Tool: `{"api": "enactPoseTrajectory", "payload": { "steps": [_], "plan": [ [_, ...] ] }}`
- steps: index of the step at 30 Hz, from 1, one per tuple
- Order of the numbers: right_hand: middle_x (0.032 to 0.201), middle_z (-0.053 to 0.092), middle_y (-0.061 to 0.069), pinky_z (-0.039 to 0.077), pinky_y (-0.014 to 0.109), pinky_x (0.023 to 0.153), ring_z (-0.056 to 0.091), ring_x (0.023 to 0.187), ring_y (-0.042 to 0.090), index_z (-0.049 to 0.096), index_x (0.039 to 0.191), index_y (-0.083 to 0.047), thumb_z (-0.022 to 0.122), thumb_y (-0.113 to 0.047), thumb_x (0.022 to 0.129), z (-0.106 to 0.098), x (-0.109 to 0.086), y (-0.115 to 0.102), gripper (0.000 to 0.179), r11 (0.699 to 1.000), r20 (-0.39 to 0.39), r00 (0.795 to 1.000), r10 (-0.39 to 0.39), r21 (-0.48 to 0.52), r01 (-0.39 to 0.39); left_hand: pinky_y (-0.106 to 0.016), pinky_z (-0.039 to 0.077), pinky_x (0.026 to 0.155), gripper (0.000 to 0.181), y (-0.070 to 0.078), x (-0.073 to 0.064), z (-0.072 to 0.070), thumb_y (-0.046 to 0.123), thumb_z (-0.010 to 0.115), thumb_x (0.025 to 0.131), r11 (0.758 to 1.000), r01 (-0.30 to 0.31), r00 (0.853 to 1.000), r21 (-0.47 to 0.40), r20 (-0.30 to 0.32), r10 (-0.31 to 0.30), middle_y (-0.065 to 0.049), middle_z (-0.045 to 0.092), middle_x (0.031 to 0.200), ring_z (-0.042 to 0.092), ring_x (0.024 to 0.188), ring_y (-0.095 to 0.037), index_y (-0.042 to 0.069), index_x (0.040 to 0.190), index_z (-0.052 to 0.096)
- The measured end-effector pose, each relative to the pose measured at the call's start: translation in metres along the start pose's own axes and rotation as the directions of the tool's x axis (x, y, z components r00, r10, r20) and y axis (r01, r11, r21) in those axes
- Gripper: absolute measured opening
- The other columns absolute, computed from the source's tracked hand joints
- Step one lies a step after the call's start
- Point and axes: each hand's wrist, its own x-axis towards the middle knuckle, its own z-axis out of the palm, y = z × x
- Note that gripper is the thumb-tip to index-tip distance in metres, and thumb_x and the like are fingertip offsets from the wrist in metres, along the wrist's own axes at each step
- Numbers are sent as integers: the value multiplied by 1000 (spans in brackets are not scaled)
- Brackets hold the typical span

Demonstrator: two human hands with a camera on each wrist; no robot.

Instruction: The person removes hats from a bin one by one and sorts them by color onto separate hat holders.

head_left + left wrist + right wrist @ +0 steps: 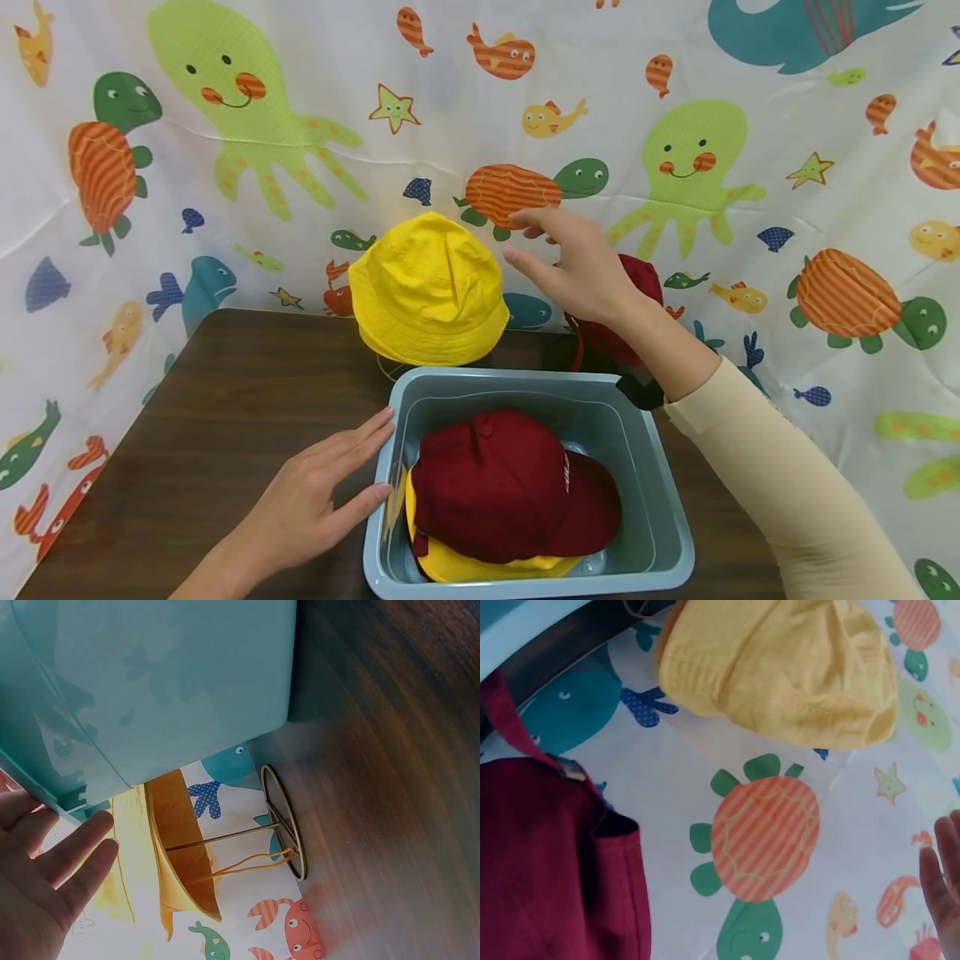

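Note:
My left hand (318, 483) rests its straight fingers on the left rim of a blue plastic tub (667, 467). In the left wrist view, the fingertips (96, 825) lie right at the tub's edge. Inside the tub, a dark red cap (491, 492) lies on top of a yellow hat (480, 568). My right hand (581, 262) is raised behind the tub with relaxed fingers and nothing in them. To its left, a yellow bucket hat (431, 287) sits on a wire stand (300, 859). Another dark red cap (643, 279) stands behind my right forearm, partly hidden by it.
Tub and stand are on a dark brown wooden table (247, 392). Close behind the hats hangs a white curtain (450, 158) printed with sea animals, which also runs along the left side. A black band (640, 392) circles my right wrist.

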Motion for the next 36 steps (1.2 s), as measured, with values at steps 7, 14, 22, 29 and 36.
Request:
{"api": "enactPoseTrajectory", "payload": {
  "steps": [7, 14, 22, 29, 36],
  "plan": [
    [136, 68, 13, 54, 45, 94, 62, 118, 27, 63, 140, -1, 75, -22, 98, -5, -17, 2, 49, 999, 42, 999, -28, -24, 29, -37, 55, 101, 72, 0, 0, -1, 25, 83, 90, 1000, 18, 1000, 16, 15, -18, 6, 49, 160, 61, 132, -16, 17, 155, 54],
    [141, 65, 11, 50, 50, 104, 59, 124, 29, 60, 145, -3, 77, -25, 95, -12, -34, 4, 57, 998, 84, 996, -36, -43, 39, -48, 58, 96, 72, 1, 0, 0, 26, 83, 90, 1000, 25, 1000, 7, 18, -25, 6, 49, 160, 62, 132, -17, 16, 155, 54],
    [148, 59, 10, 46, 52, 110, 56, 132, 28, 57, 148, -4, 80, -28, 92, -20, -50, 5, 65, 999, 161, 987, -24, -37, 30, -38, 55, 101, 73, 1, 0, 0, 27, 83, 89, 1000, 21, 1000, 21, 14, -21, 6, 49, 160, 61, 132, -16, 17, 155, 54],
    [152, 56, 8, 43, 54, 114, 53, 137, 27, 53, 153, -10, 80, -34, 91, -19, -65, 7, 72, 997, 221, 974, -51, -42, 62, -18, 40, 110, 73, 1, -1, 0, 26, 83, 89, 1000, 8, 1000, 14, 6, -9, 5, 49, 160, 61, 132, -15, 17, 155, 54],
    [154, 55, 7, 44, 53, 113, 54, 136, 26, 51, 154, -9, 81, -36, 89, -16, -81, 10, 77, 992, 260, 960, -106, -43, 121, -16, 38, 110, 73, 0, -1, 1, 26, 83, 89, 1000, 9, 1000, 10, 2, -9, 5, 49, 160, 61, 132, -15, 17, 155, 54]
  ]
}}
